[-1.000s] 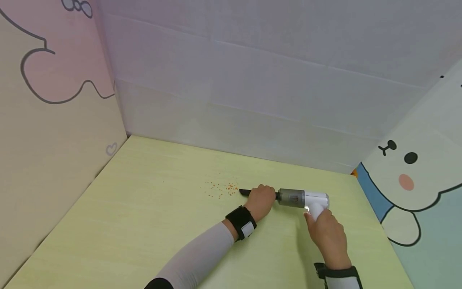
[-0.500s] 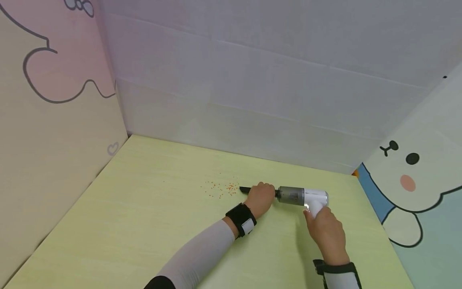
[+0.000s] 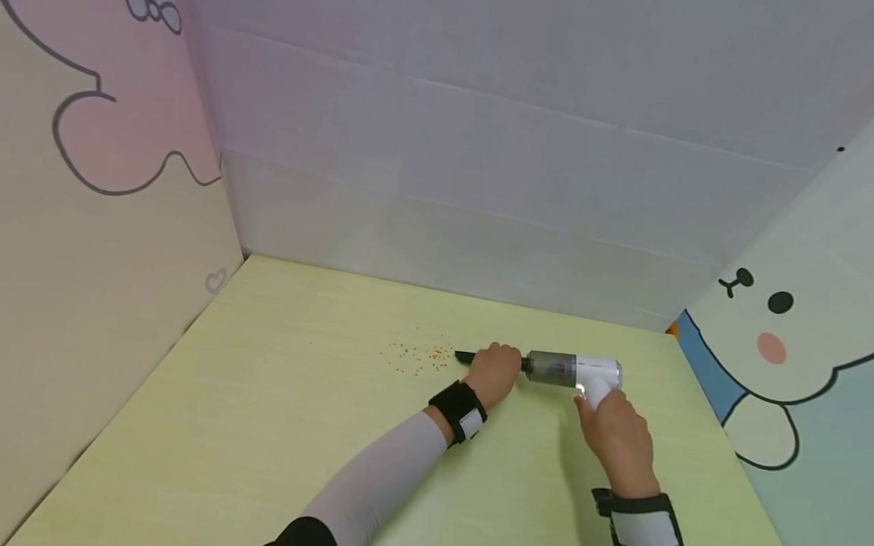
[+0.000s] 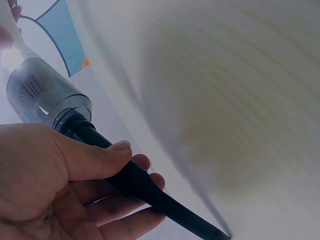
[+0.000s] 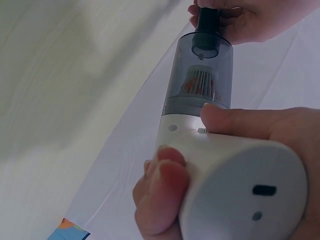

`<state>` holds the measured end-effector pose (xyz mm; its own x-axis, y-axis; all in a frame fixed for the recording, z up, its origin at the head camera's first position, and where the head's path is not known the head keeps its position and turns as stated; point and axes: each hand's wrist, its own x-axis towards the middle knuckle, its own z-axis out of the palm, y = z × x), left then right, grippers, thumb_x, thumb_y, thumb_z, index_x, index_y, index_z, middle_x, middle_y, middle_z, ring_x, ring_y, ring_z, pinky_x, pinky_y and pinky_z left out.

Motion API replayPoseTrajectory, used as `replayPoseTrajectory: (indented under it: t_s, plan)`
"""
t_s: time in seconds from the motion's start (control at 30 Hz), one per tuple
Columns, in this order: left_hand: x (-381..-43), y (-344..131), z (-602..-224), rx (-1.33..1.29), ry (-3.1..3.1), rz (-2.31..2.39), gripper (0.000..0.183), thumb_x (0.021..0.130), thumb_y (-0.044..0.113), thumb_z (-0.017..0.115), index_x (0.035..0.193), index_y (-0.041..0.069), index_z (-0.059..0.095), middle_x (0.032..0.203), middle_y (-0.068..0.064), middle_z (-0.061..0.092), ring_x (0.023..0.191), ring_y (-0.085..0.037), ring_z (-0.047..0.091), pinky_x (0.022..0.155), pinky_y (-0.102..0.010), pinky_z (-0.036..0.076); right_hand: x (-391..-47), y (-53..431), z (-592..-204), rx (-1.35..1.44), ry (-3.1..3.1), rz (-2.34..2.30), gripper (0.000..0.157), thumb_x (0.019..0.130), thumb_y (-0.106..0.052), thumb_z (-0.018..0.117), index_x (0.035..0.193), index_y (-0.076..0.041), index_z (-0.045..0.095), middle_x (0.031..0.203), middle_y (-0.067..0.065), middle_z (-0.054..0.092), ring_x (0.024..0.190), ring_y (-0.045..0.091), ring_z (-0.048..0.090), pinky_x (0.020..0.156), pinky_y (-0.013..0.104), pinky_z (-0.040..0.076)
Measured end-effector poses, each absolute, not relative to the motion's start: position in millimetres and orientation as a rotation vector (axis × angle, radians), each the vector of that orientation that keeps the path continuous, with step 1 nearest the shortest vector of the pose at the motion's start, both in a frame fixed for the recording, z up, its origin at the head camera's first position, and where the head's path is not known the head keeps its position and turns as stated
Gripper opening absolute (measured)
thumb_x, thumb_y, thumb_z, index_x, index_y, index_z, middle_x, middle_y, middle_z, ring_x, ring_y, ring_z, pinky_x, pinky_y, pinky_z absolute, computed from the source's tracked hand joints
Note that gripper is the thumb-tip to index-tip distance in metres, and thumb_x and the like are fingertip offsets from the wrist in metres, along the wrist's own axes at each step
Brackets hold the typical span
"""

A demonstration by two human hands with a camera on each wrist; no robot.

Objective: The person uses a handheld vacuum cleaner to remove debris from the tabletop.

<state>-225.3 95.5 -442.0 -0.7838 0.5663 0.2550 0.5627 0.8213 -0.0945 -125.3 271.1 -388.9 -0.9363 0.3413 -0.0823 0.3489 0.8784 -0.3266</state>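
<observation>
A white handheld vacuum cleaner (image 3: 597, 373) with a smoky clear dust cup (image 5: 204, 75) is held above the table, its slim black nozzle (image 4: 175, 207) pointing left. My right hand (image 3: 620, 440) grips the white handle, with the thumb (image 5: 235, 122) lying along the body near a small switch. Around the black nozzle curl the thumb and fingers of my left hand (image 3: 493, 377). Just left of the nozzle tip, small orange crumbs (image 3: 437, 355) lie scattered. Some reddish bits show around the filter inside the dust cup in the right wrist view.
The pale yellow tabletop (image 3: 225, 425) runs back to a plain whitish wall (image 3: 478, 167). A beige and pink printed panel (image 3: 123, 250) stands on the left. To the right is a panel with a cartoon face (image 3: 765, 326).
The nozzle tip has risen very slightly in the head view. Both hands keep their hold on the vacuum, and the crumbs look the same. The head view has shifted a little.
</observation>
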Motion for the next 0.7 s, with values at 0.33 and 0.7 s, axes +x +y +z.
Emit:
replayPoseTrajectory:
  t_s: [0.33, 0.7]
  plan:
    - [-225.0, 95.6, -433.6, -0.874, -2.761, 0.026, 0.013, 0.102, 0.021, 0.063, 0.097, 0.015, 0.073, 0.085, 0.002, 0.069, 0.077, -0.013, 0.064, 0.061, -0.024, 0.056, -126.0, 273.1, -388.3, 0.554, 3.023, -0.562, 0.051, 0.100, -0.032, 0.061, 0.101, 0.017, 0.046, 0.077, 0.023, 0.053, 0.061, 0.031, 0.055, 0.045, 0.036, 0.044]
    - [-231.1, 99.2, -438.3, -0.877, -2.801, 0.036, 0.014, 0.103, 0.021, 0.061, 0.105, 0.014, 0.073, 0.092, 0.001, 0.071, 0.084, -0.015, 0.066, 0.066, -0.027, 0.058, -129.5, 274.1, -390.6, 0.563, 3.013, -0.559, 0.052, 0.100, -0.033, 0.061, 0.103, 0.017, 0.046, 0.078, 0.023, 0.053, 0.061, 0.031, 0.055, 0.046, 0.036, 0.044]
